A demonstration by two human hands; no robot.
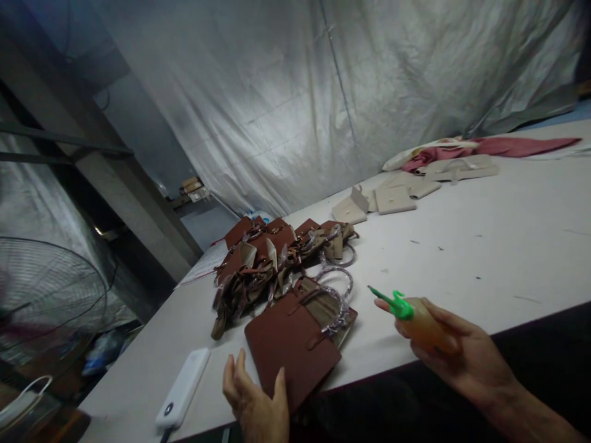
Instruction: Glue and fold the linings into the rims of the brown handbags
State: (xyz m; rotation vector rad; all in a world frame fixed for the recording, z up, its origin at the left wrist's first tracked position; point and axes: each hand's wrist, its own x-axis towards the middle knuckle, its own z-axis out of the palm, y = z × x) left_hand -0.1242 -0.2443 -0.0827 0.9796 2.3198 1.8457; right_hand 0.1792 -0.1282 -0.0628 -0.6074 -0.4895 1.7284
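A brown handbag (290, 344) lies flat at the table's near edge, its wrapped loop handles (339, 307) pointing away from me. My left hand (258, 394) is at the bag's near left corner, fingers spread and thumb over its edge. Whether it presses on the bag I cannot tell. Raised to the right of the bag, my right hand (455, 344) is wrapped round a squeeze bottle (427, 326) of amber liquid. The bottle's green nozzle (392, 301) points left toward the handles, apart from them.
Behind the bag is a heap of brown bags (263, 252). Beige bag pieces (392, 194) and pink cloth (508, 147) lie along the back. A white power bank (182, 387) with a cable sits at left. A fan (50, 289) stands beyond the table (462, 258).
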